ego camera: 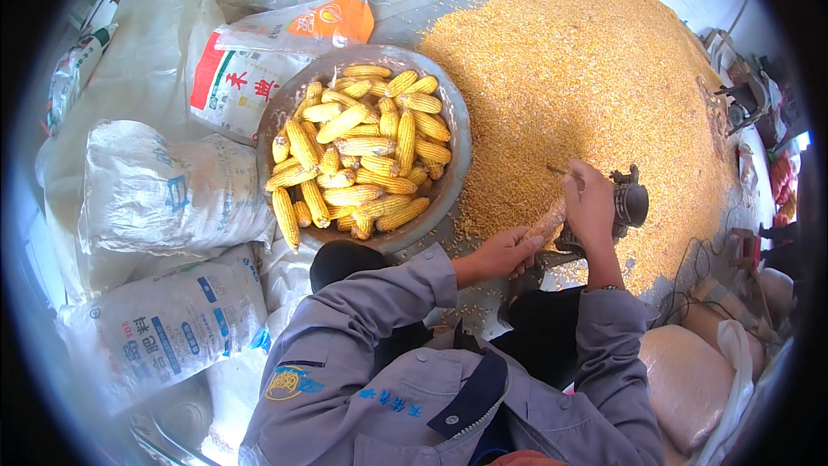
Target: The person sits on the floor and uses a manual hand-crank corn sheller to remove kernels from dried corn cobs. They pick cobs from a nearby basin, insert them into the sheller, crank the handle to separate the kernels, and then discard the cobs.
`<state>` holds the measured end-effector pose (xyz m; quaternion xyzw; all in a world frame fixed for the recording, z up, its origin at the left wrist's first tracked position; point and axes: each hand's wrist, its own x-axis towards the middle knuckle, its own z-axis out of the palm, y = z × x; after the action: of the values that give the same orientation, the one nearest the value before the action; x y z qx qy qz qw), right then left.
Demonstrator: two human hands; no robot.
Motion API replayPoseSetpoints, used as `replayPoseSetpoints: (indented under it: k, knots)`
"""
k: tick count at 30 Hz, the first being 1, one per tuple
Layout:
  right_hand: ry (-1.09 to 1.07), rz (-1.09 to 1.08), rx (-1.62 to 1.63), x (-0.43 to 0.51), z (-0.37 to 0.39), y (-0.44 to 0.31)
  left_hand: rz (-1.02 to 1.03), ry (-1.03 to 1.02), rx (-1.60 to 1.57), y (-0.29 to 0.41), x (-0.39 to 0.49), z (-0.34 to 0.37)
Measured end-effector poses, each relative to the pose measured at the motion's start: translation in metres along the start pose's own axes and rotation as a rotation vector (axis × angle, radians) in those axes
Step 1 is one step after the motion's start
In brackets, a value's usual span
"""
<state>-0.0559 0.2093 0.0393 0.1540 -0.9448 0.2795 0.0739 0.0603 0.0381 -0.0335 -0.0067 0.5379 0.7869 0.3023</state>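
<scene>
My left hand [501,254] grips the lower end of a corn cob [548,221]. Its visible side looks pinkish and mostly stripped of kernels. My right hand [590,202] is at the cob's upper end, fingers curled around a thin dark rod [556,170] whose tip sticks out to the left. The hand hides the rod's other end. Just right of and below that hand stands a dark metal machine [631,202] with a round housing, partly covered by the hand. Left of my hands, a wide round basin [460,142] holds many yellow ears of corn [362,155].
A broad heap of loose corn kernels [582,71] spreads over the floor ahead. Printed woven sacks [174,188] and plastic sheeting [149,45] lie at left. A filled sack [686,382] sits at right, near a dark cable [686,272]. Scattered kernels lie by my legs.
</scene>
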Motion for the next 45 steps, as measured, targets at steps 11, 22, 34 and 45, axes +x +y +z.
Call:
replayPoseSetpoints:
  k: [11,22,34,45]
  knots:
    - [-0.703,-0.248,-0.056,-0.013,-0.008,-0.015,0.210,0.045,0.265,-0.009,0.001,0.002]
    - [-0.219,-0.017,-0.147,0.008,0.004,0.053,0.317,0.310,0.414,0.022,-0.005,-0.028]
    - [-0.469,-0.254,0.131,-0.013,0.014,0.025,0.607,1.366,0.412,0.140,-0.339,-0.162]
    - [-0.569,-0.249,-0.032,-0.028,0.011,0.017,-0.476,2.062,1.847,0.316,-0.613,-0.248]
